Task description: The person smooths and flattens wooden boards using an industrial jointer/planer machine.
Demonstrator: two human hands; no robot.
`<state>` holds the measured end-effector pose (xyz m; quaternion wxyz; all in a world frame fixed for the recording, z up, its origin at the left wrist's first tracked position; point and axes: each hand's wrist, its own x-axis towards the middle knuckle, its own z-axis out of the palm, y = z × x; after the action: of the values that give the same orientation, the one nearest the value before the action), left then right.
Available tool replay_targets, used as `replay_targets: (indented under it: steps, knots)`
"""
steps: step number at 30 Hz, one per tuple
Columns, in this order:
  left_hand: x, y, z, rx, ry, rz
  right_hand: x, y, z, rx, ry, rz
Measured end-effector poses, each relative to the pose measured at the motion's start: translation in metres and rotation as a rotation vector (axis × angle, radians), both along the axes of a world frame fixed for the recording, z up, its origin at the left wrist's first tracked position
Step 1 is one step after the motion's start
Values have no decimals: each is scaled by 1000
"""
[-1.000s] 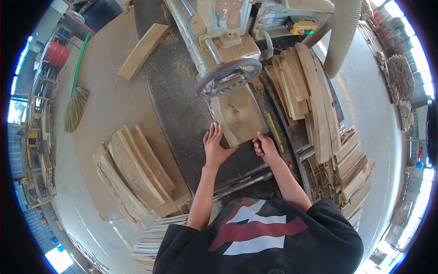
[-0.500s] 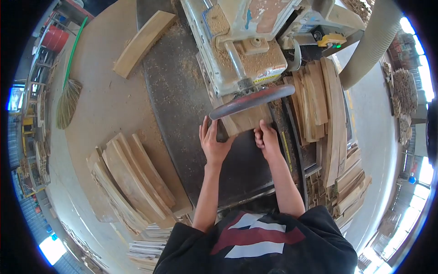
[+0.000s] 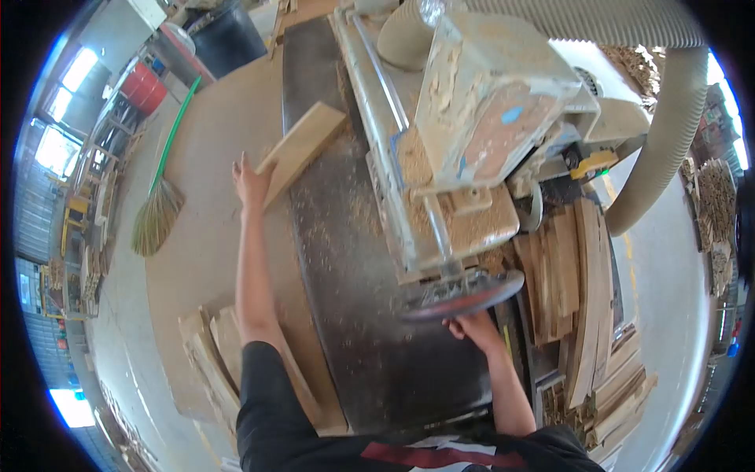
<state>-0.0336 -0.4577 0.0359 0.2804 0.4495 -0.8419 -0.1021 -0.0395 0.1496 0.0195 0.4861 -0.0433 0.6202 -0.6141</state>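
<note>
My left hand (image 3: 253, 185) is at the left edge of a curved wooden board (image 3: 305, 151), which lies across the edge of the dark machine table. Its fingers are spread and the thumb meets the board's side. My right hand (image 3: 478, 330) is just below the handwheel (image 3: 464, 296) of a woodworking machine (image 3: 464, 220). The wheel covers part of that hand; the fingers in sight are curled, and whatever they may hold is hidden. The board seen earlier under the wheel is mostly out of sight.
Dark machine table (image 3: 354, 315) carries wood shavings. Curved boards are stacked at the right (image 3: 586, 299) and lower left (image 3: 208, 354). A green-handled broom (image 3: 160, 216) lies at the left. A ribbed hose (image 3: 668, 141) bends down at the right.
My left hand has left the board under the wheel and reached up-left to the other board. My right hand stays by the wheel. The view has shifted, showing more of the machine's far side.
</note>
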Motion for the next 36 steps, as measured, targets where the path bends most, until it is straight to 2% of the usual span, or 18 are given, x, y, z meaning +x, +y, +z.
replay_targets:
  steps: [1,3,6,8,15,18,20,21,22,24,25,27,29,31,32,33,35,36]
  knots:
    - [-14,-30,-4,59,-87,3,2,0,-1,1,66,41]
    - [-20,-74,-27,455,-322,-182,2,-5,-1,-4,160,83]
    - [-19,-16,-38,278,-285,-153,4,-5,1,-24,29,-47]
    - [-14,54,-3,364,-294,145,3,-4,-1,-44,28,-75]
    - [55,201,-19,117,-215,224,10,-4,6,-72,20,-91]
    - [100,271,-22,51,-165,115,28,2,3,-75,106,-83]
    - [132,322,-20,67,-83,-31,49,-1,2,71,347,-33]
    - [150,349,-24,56,-36,-78,63,2,2,68,342,-34]
    - [167,376,-28,44,12,-124,80,7,1,139,546,2]
    - [203,433,-18,144,-17,-197,112,19,-9,168,889,-12]
    - [220,462,-11,200,-60,-214,124,27,-6,167,887,-8]
    - [243,498,-11,265,-89,-240,148,56,5,521,836,86]
    - [272,531,-15,231,-47,-345,165,91,6,580,764,78]
    - [283,547,-8,355,-76,-409,174,127,-4,761,575,232]
    - [287,555,-10,329,-65,-479,180,144,-7,664,386,185]
    - [289,562,-12,296,-48,-544,188,157,-7,687,370,181]
    - [287,574,-17,319,-53,-585,197,169,-8,414,-134,-71]
    - [282,580,-18,306,-50,-623,202,166,4,374,-208,-155]
